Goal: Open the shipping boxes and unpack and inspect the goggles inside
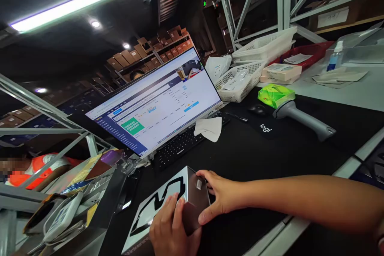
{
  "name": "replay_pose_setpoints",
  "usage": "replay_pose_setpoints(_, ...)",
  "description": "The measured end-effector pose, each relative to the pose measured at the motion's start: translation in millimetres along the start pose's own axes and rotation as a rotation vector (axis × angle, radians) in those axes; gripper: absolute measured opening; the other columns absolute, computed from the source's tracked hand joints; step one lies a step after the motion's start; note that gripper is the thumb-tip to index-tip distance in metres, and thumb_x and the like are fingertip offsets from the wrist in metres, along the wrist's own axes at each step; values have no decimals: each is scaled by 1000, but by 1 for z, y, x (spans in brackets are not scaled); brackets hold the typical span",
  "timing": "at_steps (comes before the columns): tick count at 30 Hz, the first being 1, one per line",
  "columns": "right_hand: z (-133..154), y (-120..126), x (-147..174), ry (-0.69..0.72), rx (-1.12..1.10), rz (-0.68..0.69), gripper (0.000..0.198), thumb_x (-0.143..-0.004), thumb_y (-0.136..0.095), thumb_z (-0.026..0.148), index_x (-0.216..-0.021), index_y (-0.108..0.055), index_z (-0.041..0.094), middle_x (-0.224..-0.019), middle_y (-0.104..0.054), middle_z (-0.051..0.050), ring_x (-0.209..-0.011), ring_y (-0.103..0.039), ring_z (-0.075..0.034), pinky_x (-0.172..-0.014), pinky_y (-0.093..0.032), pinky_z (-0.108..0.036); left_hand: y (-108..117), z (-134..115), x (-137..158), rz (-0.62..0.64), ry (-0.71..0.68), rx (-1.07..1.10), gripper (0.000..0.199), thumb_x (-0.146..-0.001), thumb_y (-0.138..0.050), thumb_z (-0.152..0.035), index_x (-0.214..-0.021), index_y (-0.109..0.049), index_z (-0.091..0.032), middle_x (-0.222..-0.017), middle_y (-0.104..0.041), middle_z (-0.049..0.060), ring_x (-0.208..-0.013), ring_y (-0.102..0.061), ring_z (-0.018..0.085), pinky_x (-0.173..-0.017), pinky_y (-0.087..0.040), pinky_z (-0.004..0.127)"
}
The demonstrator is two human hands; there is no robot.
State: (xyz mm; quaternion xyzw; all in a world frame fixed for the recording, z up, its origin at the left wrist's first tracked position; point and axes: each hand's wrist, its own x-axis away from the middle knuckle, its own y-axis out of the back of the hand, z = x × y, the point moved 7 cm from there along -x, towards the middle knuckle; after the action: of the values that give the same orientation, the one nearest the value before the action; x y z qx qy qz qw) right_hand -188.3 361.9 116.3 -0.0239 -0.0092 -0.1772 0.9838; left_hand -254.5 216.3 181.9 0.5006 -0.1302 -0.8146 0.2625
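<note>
Nearest, the left hand (171,226) lies at about five o'clock on the box (150,212), its fingers draped over the pale printed face with the tips near the dark end; its thumb is not clear enough to tell whether it pinches. The right hand (220,196) comes in from three o'clock, fingers at the end's far corner and thumb at its near edge, clamped across the dark end panel. Held this way, the box is probably being steadied from two sides, with most of its printed face uncovered.

The box sits on the black desk mat (255,156), between six and seven o'clock in the view. Its dark end lies within the right hand's span, while its long body stretches away from both grips toward eight o'clock.

Beyond the box, the keyboard (180,148) is between twelve and one, partly under a white paper (209,129). The scanner (306,120) rests at two o'clock, apparently parked within the right hand's reach. Farther, the monitor (156,104) stands at twelve, tilted in view, and white baskets (240,84) at one.
</note>
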Motion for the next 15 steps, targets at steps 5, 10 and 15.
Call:
replay_pose_setpoints(5,-2,-13,3,-165,-284,133,142,-32,-103,45,-152,-30,27,-149,-39,-14,-129,-53,-31,-110,-46,-43,3,0,9,-11,-35,27,62,-78,-68,-17,-135,-50,-4,-113,-65,22,-104,-63,36,-88,-46,44)
replay_pose_setpoints(10,-6,-14,0,-114,-268,117,138,-35,-102,49,-153,-33,31,-159,-16,-11,-139,-41,-32,-118,-37,-42,5,1,13,-31,29,47,38,-85,-63,-18,-121,-58,-5,-114,-66,23,-105,-64,37,-87,-47,45)
replay_pose_setpoints(15,-10,-13,0,-109,-241,103,134,-42,-100,56,-154,-32,27,-159,-19,-12,-139,-39,-30,-120,-32,-42,10,-2,7,-20,55,76,29,-85,-61,-10,-113,-61,-7,-112,-66,21,-103,-64,35,-86,-46,45)
